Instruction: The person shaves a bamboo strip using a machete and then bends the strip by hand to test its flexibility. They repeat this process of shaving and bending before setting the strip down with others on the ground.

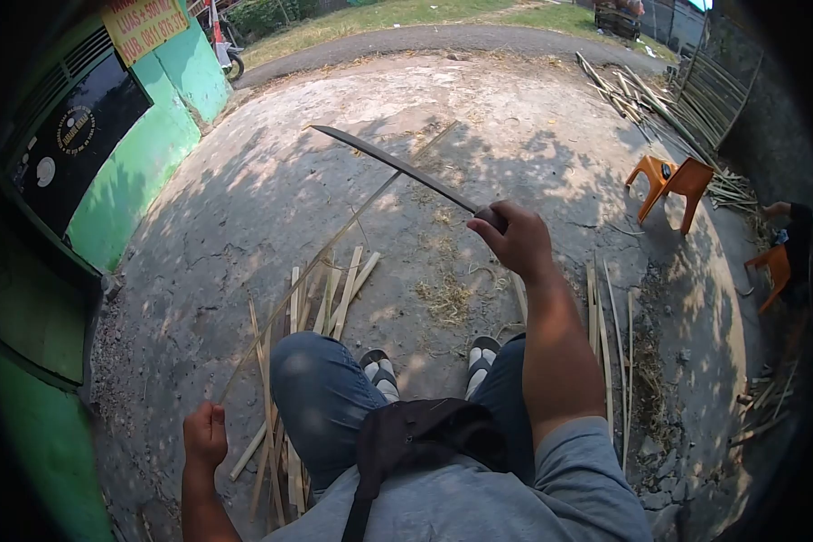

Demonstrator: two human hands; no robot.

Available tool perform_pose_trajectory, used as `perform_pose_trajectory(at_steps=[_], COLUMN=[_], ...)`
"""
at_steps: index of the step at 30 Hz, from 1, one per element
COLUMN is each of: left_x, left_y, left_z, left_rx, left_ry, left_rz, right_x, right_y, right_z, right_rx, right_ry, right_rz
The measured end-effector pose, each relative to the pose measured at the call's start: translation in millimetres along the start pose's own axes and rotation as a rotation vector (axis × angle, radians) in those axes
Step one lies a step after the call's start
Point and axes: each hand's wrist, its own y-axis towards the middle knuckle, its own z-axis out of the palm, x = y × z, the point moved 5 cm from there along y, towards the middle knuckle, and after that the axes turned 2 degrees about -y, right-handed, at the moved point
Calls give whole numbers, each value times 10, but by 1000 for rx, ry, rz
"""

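My right hand (pixel 517 237) is closed round the dark handle of a long machete (pixel 397 167), whose blade points up and to the left. Low on the left, my left hand (pixel 205 435) grips the lower end of a long thin bamboo strip (pixel 294 287). The strip slants up to the right and meets the blade near its middle; a thin splinter stands off it. Beside and beyond my left knee lie several pale split bamboo pieces (pixel 348 294). More long strips (pixel 609 334) lie to the right of my right forearm.
An orange chair (pixel 673 185) stands at the right, with a bamboo pile (pixel 628 95) behind it. Part of a person (pixel 797 237) shows at the right edge by another orange chair (pixel 770 268). A green wall (pixel 144 190) borders the left; shavings (pixel 447 298) lie ahead.
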Motion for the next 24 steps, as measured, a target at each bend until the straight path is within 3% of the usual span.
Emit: perform_pose_trajectory(at_steps=[3, 6, 9, 10, 13, 20, 24], left_x=[19, 131, 270, 306, 334, 256, 299], left_y=[45, 15, -83, -107, -127, -23, -77], left_z=[-3, -30, -37, -26, 23, 153, 98], left_rx=[-120, -197, -197, -185, -188, -238, -189], left_ry=[86, 168, 202, 196, 168, 97, 29], left_rz=[13, 107, 149, 141, 125, 95, 137], right_x=[254, 228, -99, -208, -423, 102, -207], right_y=[-28, 14, 66, 71, 83, 9, 71], right_z=[91, 95, 81, 108, 141, -5, -103], right_rx=[-68, -77, -62, -140, -82, -123, -219], right_ry=[-44, -86, -20, 9, -15, -1, 103], right_rz=[-277, -277, 24, 82, 261, -96, 52])
